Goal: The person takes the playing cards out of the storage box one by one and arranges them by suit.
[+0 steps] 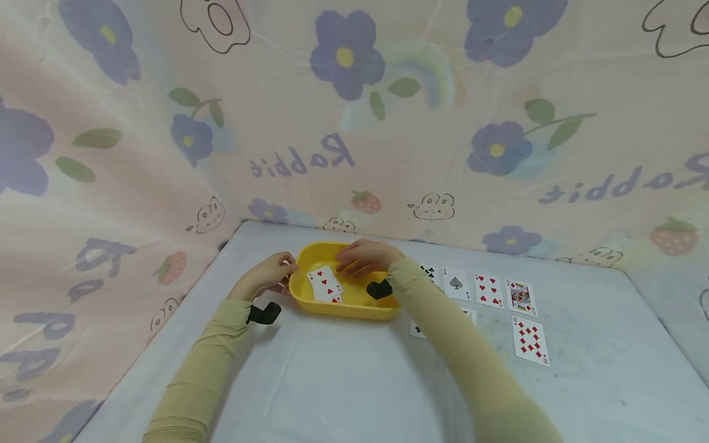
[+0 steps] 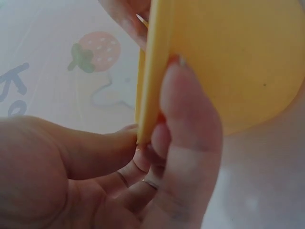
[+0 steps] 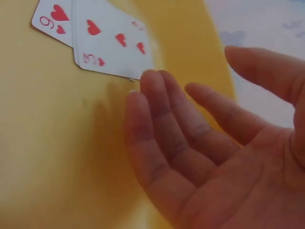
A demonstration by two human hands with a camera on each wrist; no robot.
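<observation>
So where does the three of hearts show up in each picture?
Head: the three of hearts lies in the yellow tray's left half.
Left wrist: not in it.
Right wrist: near the top, left of centre.
Shared landmark: the yellow tray.

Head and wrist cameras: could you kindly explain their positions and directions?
Head: worn on head, facing forward-down; yellow tray, left hand, right hand, sleeves show.
Left wrist: worn there, facing that hand gripping the tray; more fingers beyond.
Right wrist: worn there, facing that hand near hearts cards.
Head and right wrist share these cards.
</observation>
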